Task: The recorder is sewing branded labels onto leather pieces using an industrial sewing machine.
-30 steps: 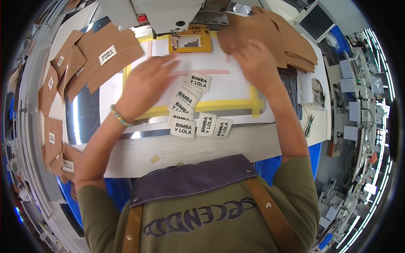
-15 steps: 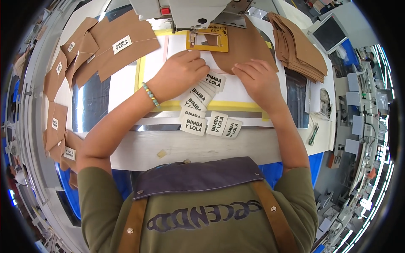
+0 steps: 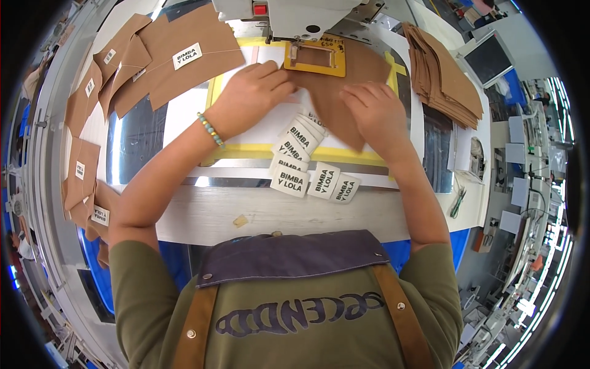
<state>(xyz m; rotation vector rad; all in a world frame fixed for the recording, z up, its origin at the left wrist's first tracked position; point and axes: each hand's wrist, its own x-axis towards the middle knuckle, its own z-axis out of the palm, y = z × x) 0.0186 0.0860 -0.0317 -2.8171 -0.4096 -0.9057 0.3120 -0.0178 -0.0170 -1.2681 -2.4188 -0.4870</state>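
Note:
A soft-looking brown panel [image 3: 335, 101] lies partly under the yellow clamp frame [image 3: 340, 63] of the sewing machine [image 3: 313, 13]. At the panel's left corner, my left hand [image 3: 261, 92] has its fingers curled together on the edge. My right hand [image 3: 375, 114] pinches the panel's right side, thumb and fingers close together; its lower tip hangs toward me beside that hand. Between my forearms, several white labels with black print [image 3: 290, 182] lie in an overlapping fan. The panel covers part of the uppermost labels.
Brown panels with white labels [image 3: 212, 52] spread along the left side. A stack of brown panels [image 3: 439, 80] stands at the right, near a dark screen [image 3: 488, 57]. Thread snips [image 3: 458, 203] lie on the right table edge, and a small tan scrap [image 3: 240, 221] near the front.
The brown panel has shifted left and toward me, turning under the frame, its tip now lower. My left hand has moved slightly up to its corner; my right hand stays on its right side.

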